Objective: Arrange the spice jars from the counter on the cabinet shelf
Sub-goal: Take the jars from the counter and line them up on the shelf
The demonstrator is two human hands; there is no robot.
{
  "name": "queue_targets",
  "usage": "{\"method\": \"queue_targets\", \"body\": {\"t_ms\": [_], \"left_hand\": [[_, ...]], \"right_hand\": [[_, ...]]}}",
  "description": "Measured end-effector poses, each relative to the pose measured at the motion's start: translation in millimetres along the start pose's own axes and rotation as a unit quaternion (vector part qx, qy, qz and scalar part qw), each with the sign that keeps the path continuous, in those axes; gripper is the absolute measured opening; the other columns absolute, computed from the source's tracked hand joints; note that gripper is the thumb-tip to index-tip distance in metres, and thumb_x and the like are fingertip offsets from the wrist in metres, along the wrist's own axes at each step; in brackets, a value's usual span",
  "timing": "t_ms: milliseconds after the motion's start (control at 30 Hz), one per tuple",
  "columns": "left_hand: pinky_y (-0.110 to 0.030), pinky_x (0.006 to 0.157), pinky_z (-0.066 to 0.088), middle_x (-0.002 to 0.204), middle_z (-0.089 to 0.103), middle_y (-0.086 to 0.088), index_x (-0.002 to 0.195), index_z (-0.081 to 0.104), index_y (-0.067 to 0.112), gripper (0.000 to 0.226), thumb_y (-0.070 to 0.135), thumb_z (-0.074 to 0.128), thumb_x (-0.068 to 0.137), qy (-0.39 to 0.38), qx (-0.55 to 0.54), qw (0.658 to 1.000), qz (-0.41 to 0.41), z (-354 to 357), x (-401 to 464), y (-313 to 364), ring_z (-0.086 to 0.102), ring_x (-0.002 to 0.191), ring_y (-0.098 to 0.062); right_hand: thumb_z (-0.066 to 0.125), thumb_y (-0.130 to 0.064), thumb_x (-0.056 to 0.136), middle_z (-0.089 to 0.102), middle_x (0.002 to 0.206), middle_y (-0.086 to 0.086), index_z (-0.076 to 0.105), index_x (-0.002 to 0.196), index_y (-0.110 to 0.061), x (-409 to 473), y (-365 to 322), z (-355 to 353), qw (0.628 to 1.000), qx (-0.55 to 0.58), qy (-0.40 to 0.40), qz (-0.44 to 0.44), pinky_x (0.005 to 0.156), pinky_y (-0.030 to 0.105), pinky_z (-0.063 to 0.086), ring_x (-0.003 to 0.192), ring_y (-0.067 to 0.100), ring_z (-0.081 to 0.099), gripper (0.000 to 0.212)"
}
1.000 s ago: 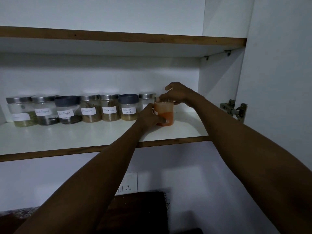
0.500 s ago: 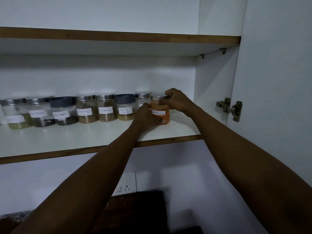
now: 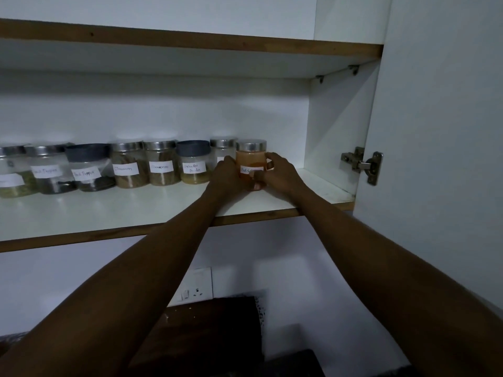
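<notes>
Since a moment ago your right hand has dropped from the lid to the side of the orange jar, which now stands further back, in line with the row. Both hands grasp it, your left hand opposite. Between your palms it stands upright on the shelf: silver lid, orange powder, white label. Seven other jars line up leftward, making eight.

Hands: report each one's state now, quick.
Left hand: holds the orange jar from its left side.
Right hand: holds the same jar, fingers curled round its right side.
</notes>
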State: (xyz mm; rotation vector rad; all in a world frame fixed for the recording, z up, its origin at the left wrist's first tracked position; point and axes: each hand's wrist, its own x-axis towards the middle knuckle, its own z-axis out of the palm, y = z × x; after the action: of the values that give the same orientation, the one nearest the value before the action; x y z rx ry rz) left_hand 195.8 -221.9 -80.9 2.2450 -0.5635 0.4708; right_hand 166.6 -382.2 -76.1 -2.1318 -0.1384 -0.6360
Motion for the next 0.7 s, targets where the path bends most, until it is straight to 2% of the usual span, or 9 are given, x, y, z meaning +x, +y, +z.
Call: {"method": "queue_targets", "body": {"t_ms": [100,200,267,333,400,500,567,633,700], "left_hand": [[-0.039,0.092,0.061,0.12,0.072,-0.01,0.13,0.055,0.002,0.082,0.04,0.095,0.069,0.002,-0.006,1.0,-0.023,-3,1,-1,0.071,0.109,-0.024],[-0.038,0.083,0.06,0.108,0.072,-0.014,0.121,0.059,-0.007,0.072,0.039,0.091,0.075,0.017,0.0,1.0,-0.021,-6,3,-3,0.072,0.1,-0.027],[-0.028,0.071,0.054,0.099,0.071,-0.01,0.115,0.061,-0.007,0.063,0.035,0.089,0.079,0.034,0.008,0.999,-0.009,-6,3,-3,0.07,0.091,-0.023],[-0.021,0.065,0.044,0.094,0.069,-0.008,0.11,0.064,-0.005,0.051,0.031,0.086,0.082,0.046,0.019,0.999,-0.004,-5,3,-3,0.065,0.085,-0.019],[-0.022,0.073,0.044,0.097,0.075,-0.011,0.105,0.069,-0.003,0.037,0.029,0.08,0.088,0.047,0.029,0.998,-0.011,-5,4,-4,0.07,0.089,-0.021],[-0.022,0.075,0.044,0.098,0.077,-0.013,0.099,0.075,-0.001,0.026,0.023,0.073,0.092,0.051,0.036,0.998,-0.01,-4,4,-5,0.072,0.093,-0.025],[-0.021,0.073,0.045,0.099,0.078,-0.014,0.099,0.077,-0.001,0.021,0.018,0.07,0.094,0.049,0.041,0.998,-0.004,-4,4,-5,0.072,0.094,-0.025],[-0.029,0.083,0.053,0.102,0.078,-0.016,0.104,0.077,-0.001,0.022,0.016,0.066,0.095,0.037,0.053,0.998,0.001,-4,4,-5,0.073,0.096,-0.027],[-0.037,0.095,0.057,0.105,0.078,-0.016,0.11,0.075,-0.002,0.024,0.014,0.064,0.096,0.022,0.061,0.998,0.005,-3,5,-5,0.072,0.099,-0.028]], "right_hand": [[0.081,-0.029,0.085,0.064,0.133,0.007,0.052,0.139,-0.01,1,5,0,1.0,0.0,0.003,0.024,0.089,0.029,0.055,0.114,0.021,0.064,0.064],[0.084,-0.037,0.081,0.066,0.123,0.004,0.059,0.127,-0.01,6,10,1,0.999,-0.033,0.034,0.024,0.079,0.022,0.051,0.102,0.015,0.062,0.06],[0.085,-0.041,0.079,0.066,0.117,0.003,0.06,0.123,-0.01,6,12,1,0.997,-0.039,0.053,0.033,0.078,0.022,0.052,0.099,0.015,0.062,0.059],[0.085,-0.039,0.079,0.067,0.116,0.003,0.061,0.12,-0.01,6,13,2,0.996,-0.041,0.059,0.043,0.085,0.031,0.058,0.1,0.019,0.066,0.056],[0.084,-0.027,0.08,0.069,0.114,0.006,0.062,0.115,-0.009,6,13,2,0.996,-0.046,0.061,0.044,0.091,0.037,0.059,0.102,0.022,0.068,0.046],[0.08,-0.012,0.079,0.068,0.117,0.007,0.062,0.115,-0.008,5,14,2,0.995,-0.063,0.063,0.042,0.085,0.028,0.051,0.102,0.018,0.063,0.04],[0.077,-0.009,0.081,0.066,0.123,0.008,0.062,0.119,-0.007,4,14,2,0.995,-0.06,0.065,0.045,0.089,0.03,0.051,0.109,0.021,0.063,0.041],[0.074,-0.008,0.086,0.066,0.127,0.01,0.063,0.122,-0.005,4,13,2,0.995,-0.064,0.066,0.041,0.096,0.032,0.052,0.116,0.025,0.063,0.038],[0.07,-0.009,0.089,0.068,0.125,0.011,0.066,0.119,-0.004,4,13,2,0.995,-0.071,0.07,0.031,0.093,0.03,0.05,0.115,0.026,0.065,0.031]]}}
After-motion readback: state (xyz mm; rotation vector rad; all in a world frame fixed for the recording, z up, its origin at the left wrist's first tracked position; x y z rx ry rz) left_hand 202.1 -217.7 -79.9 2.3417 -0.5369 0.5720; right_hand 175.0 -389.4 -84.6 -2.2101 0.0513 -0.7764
